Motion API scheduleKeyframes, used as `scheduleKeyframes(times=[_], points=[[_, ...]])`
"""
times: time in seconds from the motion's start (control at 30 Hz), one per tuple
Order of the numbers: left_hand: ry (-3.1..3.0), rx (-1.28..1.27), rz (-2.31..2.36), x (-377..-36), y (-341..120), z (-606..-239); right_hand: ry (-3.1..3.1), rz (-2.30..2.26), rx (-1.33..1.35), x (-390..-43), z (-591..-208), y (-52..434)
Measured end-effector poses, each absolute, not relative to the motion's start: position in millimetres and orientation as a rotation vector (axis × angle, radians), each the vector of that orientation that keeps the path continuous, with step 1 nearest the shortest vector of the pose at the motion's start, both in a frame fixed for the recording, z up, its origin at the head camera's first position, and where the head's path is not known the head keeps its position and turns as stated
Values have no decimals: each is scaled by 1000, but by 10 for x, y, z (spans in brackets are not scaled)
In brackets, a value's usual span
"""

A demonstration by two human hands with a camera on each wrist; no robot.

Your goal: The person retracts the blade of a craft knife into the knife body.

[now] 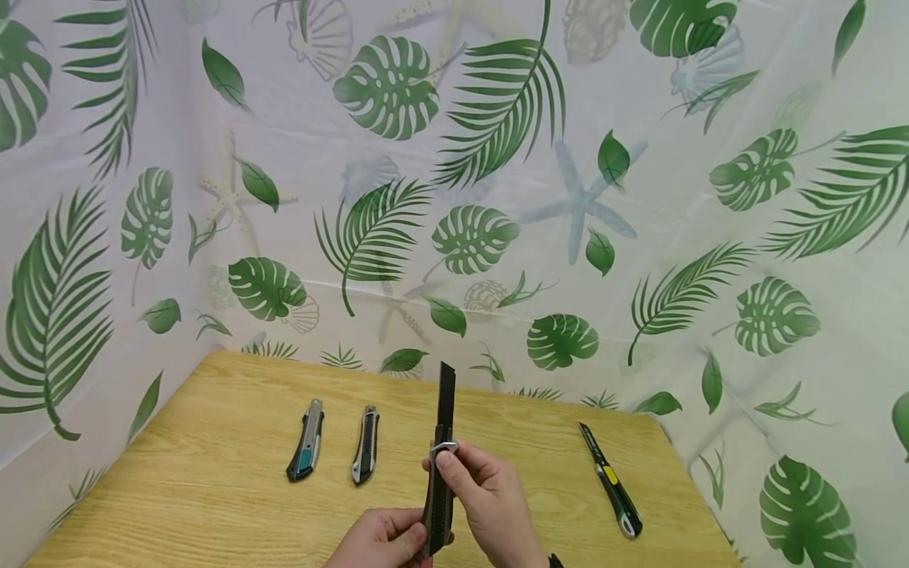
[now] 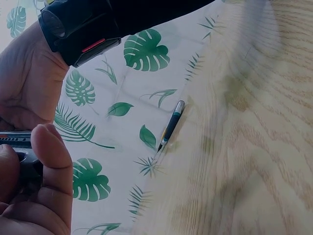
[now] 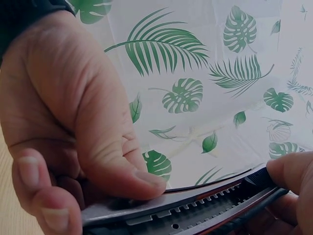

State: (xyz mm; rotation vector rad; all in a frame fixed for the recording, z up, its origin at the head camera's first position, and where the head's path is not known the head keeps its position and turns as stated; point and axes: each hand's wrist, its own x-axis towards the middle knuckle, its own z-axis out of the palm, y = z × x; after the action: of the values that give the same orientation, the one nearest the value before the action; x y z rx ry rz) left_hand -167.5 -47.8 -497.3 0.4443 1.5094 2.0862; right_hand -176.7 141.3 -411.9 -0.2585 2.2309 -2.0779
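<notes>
A dark utility knife (image 1: pixel 439 505) stands upright between both hands in the head view, its black blade (image 1: pixel 446 390) out and pointing up. My left hand (image 1: pixel 376 543) grips the lower end of the handle between thumb and fingers. Higher up, my right hand (image 1: pixel 493 498) pinches the handle's upper part, thumb by a silver metal piece (image 1: pixel 445 446). From the right wrist, the right thumb (image 3: pixel 127 183) lies along the metal edge of the knife, and a toothed channel (image 3: pixel 195 210) shows in the handle. The left wrist view shows only part of the knife behind the left fingers (image 2: pixel 56 186).
On the wooden table (image 1: pixel 192 465) lie a grey utility knife (image 1: pixel 311 430) with a teal slider and a silver-and-black one (image 1: pixel 365 446), both left of the hands. At the right lies a black utility knife (image 1: pixel 621 497) with a yellow slider. A leaf-printed sheet (image 1: pixel 497 331) hangs behind.
</notes>
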Motion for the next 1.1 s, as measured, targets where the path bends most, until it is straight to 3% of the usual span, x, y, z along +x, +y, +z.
scheduleKeyframes(times=[1.1], points=[[1557, 321, 2086, -1642, -478, -4895, 2162, -1980, -305, -1758, -4089, 1504]])
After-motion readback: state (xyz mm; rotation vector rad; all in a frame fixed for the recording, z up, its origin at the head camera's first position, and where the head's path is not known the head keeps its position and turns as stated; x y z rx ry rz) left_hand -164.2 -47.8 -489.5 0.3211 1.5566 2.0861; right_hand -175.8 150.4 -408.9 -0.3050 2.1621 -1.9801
